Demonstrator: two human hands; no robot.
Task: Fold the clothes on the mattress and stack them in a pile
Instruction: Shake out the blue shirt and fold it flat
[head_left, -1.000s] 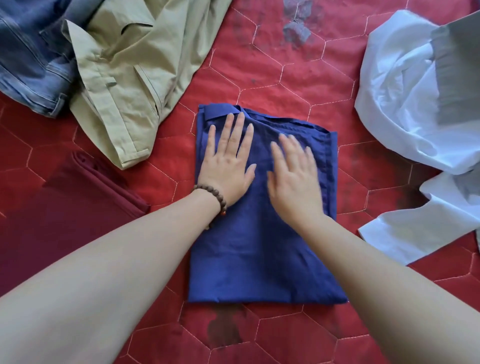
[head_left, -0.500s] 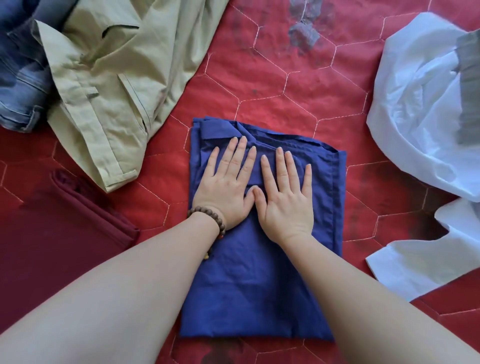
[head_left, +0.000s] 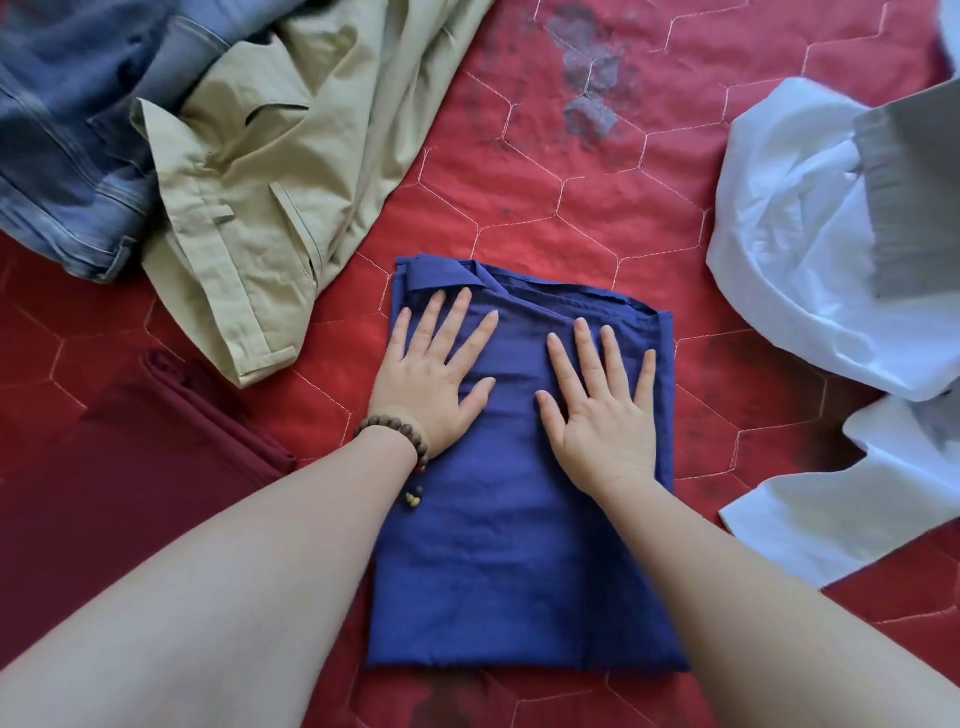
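Half a second ago the two hands lay thumb to thumb on the blue shirt; now they have spread apart, the left hand (head_left: 434, 376) sliding toward the shirt's left edge and the right hand (head_left: 602, 402) toward its right edge, which looks like a smoothing stroke.

Going left to right: a folded maroon garment (head_left: 145, 467) lies flat at the left edge of the red quilted mattress (head_left: 519, 171), likely the start of the pile. Above it, jeans (head_left: 67, 156) and khaki trousers (head_left: 270, 197) lie loose and overlapping, not yet folded. In the middle sits the blue shirt (head_left: 519, 561), folded into a neat rectangle with its collar at the far end. Both hands rest flat on its upper half, fingers (head_left: 457, 322) straight and splayed, pressing the cloth and grasping nothing; a bead bracelet (head_left: 400, 431) circles the left wrist. To the right, a crumpled white garment (head_left: 800, 291) with a grey piece (head_left: 914, 192) on it waits unfolded.

By this showing, two items are folded and at least three remain; the blue shirt has yet to go onto the maroon one.
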